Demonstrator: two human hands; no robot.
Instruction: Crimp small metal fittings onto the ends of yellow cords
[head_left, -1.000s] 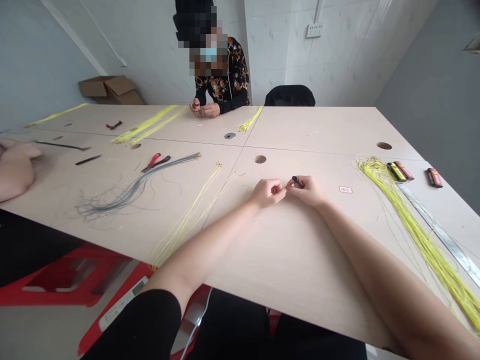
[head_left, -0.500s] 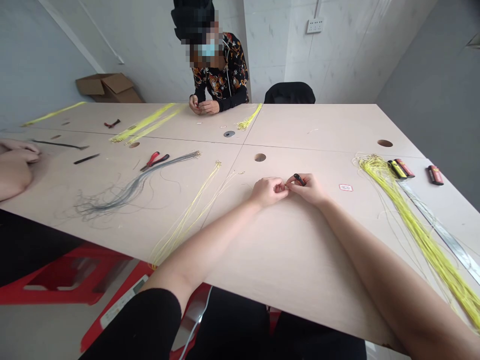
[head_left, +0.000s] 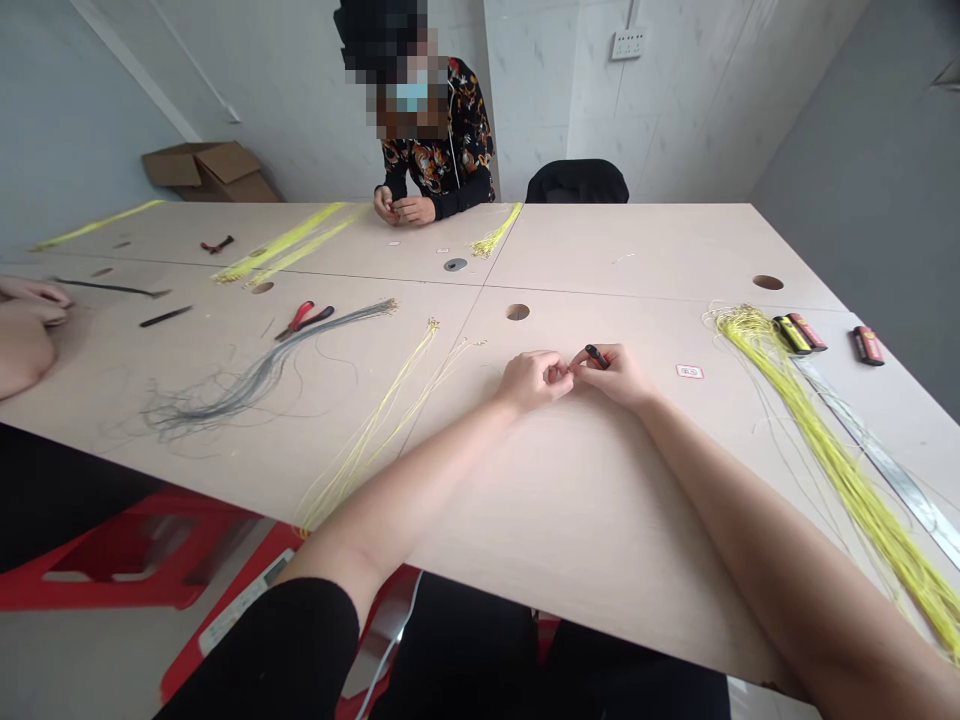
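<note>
My left hand (head_left: 536,382) and my right hand (head_left: 611,373) meet fingertip to fingertip over the middle of the table. The left fingers are pinched together; what lies in them is too small to make out. A short black pen-like tool (head_left: 595,355) sticks up from my right hand, whose fingers are closed around it. Its lower end is hidden by the fingers. Left of my left hand lie loose yellow wires (head_left: 409,372) with small tips. A small white label with a red border (head_left: 689,371) lies to the right of my right hand.
A thick yellow wire bundle (head_left: 832,450) runs beside a metal ruler (head_left: 892,470) and small battery-like blocks (head_left: 799,333). To the left are grey wires (head_left: 262,372) and red-handled pliers (head_left: 304,320). A masked person (head_left: 435,150) sits opposite; another person's hand (head_left: 34,300) rests at left.
The whole view has shifted slightly left and up. My hands stay together in much the same pose, and the black tool is still in my right hand.
</note>
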